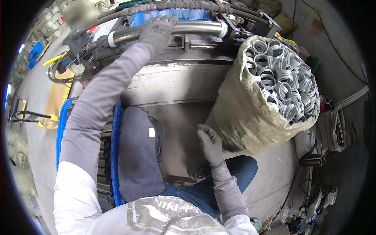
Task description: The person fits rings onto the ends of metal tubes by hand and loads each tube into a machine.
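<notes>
My left hand, in a grey glove, reaches up to the machine with its fingers over a shiny metal tube. A pale ring sits around the tube's left end, and another pale ring around its right end. Below and to the right, my gloved right hand is in the air beside a beige woven sack. Its fingers are loosely bent and apart, with nothing visible in them. Many grey ribbed rings fill the sack to its mouth.
A blue crate of metal tubes stands at my left, beside a dark padded cushion. The machine bed runs across the front. A blue basket lies behind the tube. Bundled bags and cables line the right.
</notes>
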Tool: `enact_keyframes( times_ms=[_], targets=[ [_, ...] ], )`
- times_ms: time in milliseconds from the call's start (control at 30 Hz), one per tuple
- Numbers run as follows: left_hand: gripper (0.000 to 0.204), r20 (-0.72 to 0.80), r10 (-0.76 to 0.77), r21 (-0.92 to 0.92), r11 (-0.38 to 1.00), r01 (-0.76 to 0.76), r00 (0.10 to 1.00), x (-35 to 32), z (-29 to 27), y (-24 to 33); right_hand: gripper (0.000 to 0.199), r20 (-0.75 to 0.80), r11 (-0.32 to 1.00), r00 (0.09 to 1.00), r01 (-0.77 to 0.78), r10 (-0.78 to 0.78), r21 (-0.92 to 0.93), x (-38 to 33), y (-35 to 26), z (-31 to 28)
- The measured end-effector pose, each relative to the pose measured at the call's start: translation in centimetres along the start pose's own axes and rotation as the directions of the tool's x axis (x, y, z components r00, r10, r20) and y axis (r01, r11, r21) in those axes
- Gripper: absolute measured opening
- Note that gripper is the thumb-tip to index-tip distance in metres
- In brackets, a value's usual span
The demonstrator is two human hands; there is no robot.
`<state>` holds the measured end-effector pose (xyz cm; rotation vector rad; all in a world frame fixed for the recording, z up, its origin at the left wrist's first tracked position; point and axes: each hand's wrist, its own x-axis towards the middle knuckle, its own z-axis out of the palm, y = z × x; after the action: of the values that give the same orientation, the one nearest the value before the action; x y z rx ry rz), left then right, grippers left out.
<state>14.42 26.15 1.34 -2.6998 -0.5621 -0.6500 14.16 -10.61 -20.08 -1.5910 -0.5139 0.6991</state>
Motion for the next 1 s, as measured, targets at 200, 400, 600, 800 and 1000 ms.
enact_keyframes(
  times_ms=[200, 400, 600, 800, 1000],
  targets=[
    [0.064, 0.064, -0.043, -0.011, 0.999, 0.044, 0.997, 6.7, 6.7, -3.5, 0.033, 0.224, 0.713, 0.783, 0.621, -0.58, -0.325, -2.8, -9.4, -2.5],
    [0.062, 0.227, -0.067, -0.009, 0.997, 0.071, 0.972, 9.0, 8.5, -3.4, 0.039, 0.089, 0.087, 0.509, 0.312, -0.856, -0.946, 1.3, -24.5, -14.4],
    [0.067, 0.013, 0.023, 0.08, 0.997, -0.024, 1.0, 2.0, 9.5, -3.6, 0.028, 0.443, -0.273, 0.592, 0.358, -0.673, -0.893, 12.2, -27.4, -20.4],
    [0.046, -0.064, 0.096, -0.371, 0.922, -0.113, 0.993, -22.1, 0.9, -4.5, 0.024, 0.064, 0.135, 0.868, 0.149, -0.492, -0.98, 10.3, -29.6, -18.9],
    [0.043, 0.222, -0.437, -0.189, 0.857, 0.479, 0.871, -46.0, -3.1, -17.5, 0.028, 0.173, 0.327, 0.899, 0.318, -0.403, -0.89, 16.1, -29.9, -25.4]
  ],
)
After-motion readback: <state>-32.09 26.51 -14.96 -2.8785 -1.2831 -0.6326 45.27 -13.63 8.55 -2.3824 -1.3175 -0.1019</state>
